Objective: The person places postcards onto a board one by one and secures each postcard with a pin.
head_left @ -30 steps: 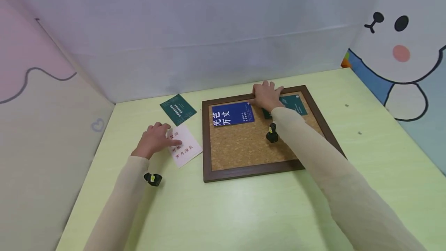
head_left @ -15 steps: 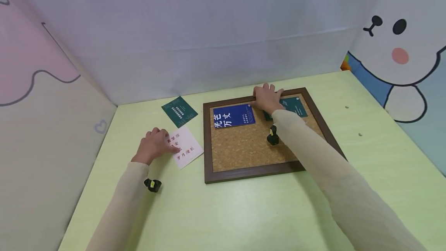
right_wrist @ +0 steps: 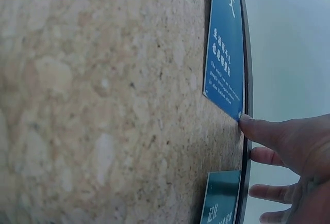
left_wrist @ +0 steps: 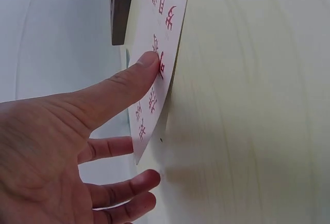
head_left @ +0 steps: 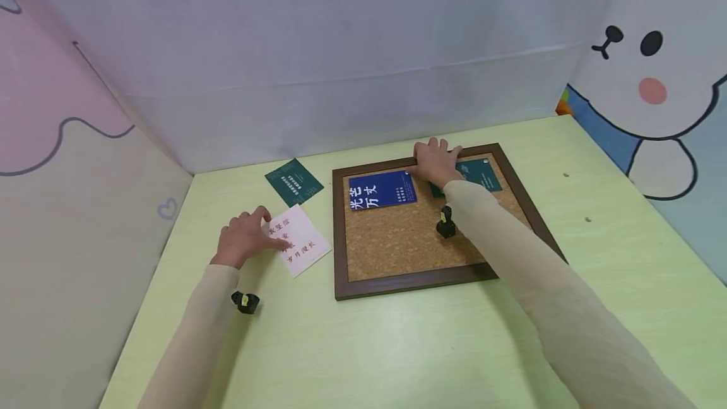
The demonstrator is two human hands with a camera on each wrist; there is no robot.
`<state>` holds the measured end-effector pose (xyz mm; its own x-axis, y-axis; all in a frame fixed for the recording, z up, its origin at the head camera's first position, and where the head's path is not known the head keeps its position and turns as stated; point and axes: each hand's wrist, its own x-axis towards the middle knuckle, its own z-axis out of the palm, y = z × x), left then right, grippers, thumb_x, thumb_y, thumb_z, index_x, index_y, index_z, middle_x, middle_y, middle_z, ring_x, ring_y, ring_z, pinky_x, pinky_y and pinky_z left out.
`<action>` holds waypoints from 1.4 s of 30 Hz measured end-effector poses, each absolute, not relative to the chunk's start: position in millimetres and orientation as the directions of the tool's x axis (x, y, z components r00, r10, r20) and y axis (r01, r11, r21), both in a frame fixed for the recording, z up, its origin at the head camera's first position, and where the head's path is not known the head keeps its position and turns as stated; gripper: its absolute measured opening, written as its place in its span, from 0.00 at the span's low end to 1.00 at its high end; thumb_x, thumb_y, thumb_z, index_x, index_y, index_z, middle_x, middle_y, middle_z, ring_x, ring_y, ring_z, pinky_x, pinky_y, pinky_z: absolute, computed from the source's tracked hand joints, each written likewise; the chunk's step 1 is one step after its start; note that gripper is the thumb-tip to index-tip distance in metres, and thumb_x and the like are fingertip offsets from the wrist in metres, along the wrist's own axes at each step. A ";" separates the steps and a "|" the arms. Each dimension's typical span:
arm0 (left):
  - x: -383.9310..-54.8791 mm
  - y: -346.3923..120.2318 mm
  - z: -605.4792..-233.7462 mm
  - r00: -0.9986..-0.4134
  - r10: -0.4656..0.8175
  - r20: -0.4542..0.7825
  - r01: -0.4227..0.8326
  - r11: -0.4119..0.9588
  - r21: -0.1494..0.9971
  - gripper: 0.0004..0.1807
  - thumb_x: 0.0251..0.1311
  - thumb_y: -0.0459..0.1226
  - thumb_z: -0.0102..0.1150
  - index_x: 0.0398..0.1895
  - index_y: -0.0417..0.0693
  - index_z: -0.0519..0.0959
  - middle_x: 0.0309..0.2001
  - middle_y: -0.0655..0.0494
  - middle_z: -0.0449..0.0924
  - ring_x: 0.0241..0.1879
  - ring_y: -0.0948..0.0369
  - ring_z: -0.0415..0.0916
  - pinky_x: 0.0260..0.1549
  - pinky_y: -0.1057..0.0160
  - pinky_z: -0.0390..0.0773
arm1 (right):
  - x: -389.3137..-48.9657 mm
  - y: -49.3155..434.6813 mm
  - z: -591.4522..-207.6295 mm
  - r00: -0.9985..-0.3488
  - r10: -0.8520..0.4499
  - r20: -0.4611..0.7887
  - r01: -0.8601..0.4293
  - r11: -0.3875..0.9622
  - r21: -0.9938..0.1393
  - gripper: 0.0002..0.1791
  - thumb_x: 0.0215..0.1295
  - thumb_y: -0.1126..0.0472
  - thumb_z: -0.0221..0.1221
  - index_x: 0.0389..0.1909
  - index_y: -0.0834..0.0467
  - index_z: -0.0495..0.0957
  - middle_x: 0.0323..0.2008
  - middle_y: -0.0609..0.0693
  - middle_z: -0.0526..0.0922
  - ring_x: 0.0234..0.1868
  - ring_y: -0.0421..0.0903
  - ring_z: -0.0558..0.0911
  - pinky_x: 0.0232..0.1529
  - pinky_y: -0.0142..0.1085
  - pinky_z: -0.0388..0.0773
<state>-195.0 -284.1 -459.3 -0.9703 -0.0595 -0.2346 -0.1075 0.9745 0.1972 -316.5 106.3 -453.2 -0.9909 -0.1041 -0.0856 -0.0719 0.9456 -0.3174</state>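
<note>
My left hand [head_left: 244,238] pinches the left edge of a pink card [head_left: 307,248] with red characters. In the left wrist view its thumb lies on the printed face, a finger goes behind, and the card's near edge stands up from the table. My right hand [head_left: 435,163] is at the far side of a corkboard [head_left: 397,238] with a brown frame. Its thumb presses at a small pin in the corner of a blue card [head_left: 383,189], while the other fingers reach over the frame's far edge. A dark green card [head_left: 479,173] on the cork is partly hidden by this hand.
Another green card [head_left: 294,182] lies on the pale yellow table [head_left: 409,346] behind the pink one. White cloth [head_left: 352,106] hangs along the back. Two small round pieces [head_left: 566,175] lie right of the board, and printed panels flank the table.
My left thumb and fingers have closed on the pink card's edge, and the hand has drawn slightly left. My right hand stays at the blue card's corner.
</note>
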 end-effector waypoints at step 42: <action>-172.6 -346.6 -448.8 -0.928 0.013 -0.372 -0.199 0.828 0.525 0.11 0.61 0.38 0.64 0.44 0.43 0.84 0.38 0.52 0.85 0.39 0.54 0.76 0.33 0.61 0.72 | -321.7 106.5 -459.2 -0.990 -0.128 -0.062 -0.100 0.936 -0.336 0.21 0.64 0.48 0.63 0.49 0.59 0.76 0.52 0.62 0.70 0.66 0.68 0.60 0.64 0.74 0.39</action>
